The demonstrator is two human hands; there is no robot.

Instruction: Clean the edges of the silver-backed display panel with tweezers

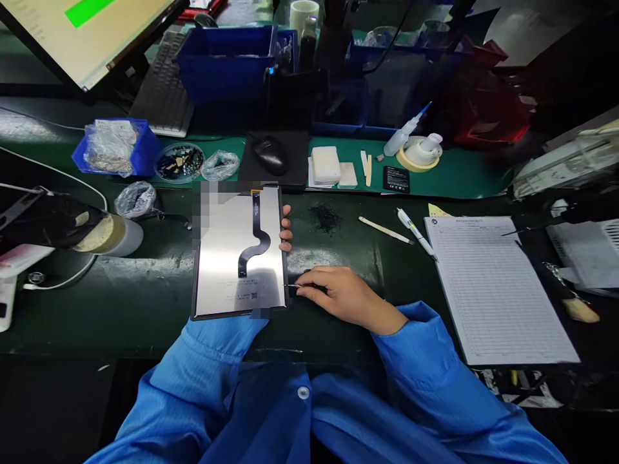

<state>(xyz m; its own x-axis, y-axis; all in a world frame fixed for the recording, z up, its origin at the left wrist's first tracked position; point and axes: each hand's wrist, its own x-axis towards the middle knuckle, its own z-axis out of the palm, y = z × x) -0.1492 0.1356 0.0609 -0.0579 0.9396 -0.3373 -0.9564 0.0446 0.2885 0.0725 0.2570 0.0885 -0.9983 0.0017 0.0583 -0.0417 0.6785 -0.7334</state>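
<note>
A tablet-sized display panel (222, 245) with a silvery back and a dark edge is held up over the bench. A black flex cable (261, 241) curves down across that back. My left hand (286, 229) grips the panel from beneath, with only the fingertips showing round its right edge. Pinched in my right hand (345, 296) is a thin metal-tipped tool (293, 285) with a dark body. Its tip meets the lower right edge of the panel; whether it is tweezers or a pick is not clear.
Dark debris (326, 219), a pale stick (385, 230) and a white pen (416, 233) lie right of the panel, beside a printed form (498, 290). Behind are a mouse (271, 154), white pads (325, 165) and blue bins (227, 58). A white-lidded jar (128, 237) stands left.
</note>
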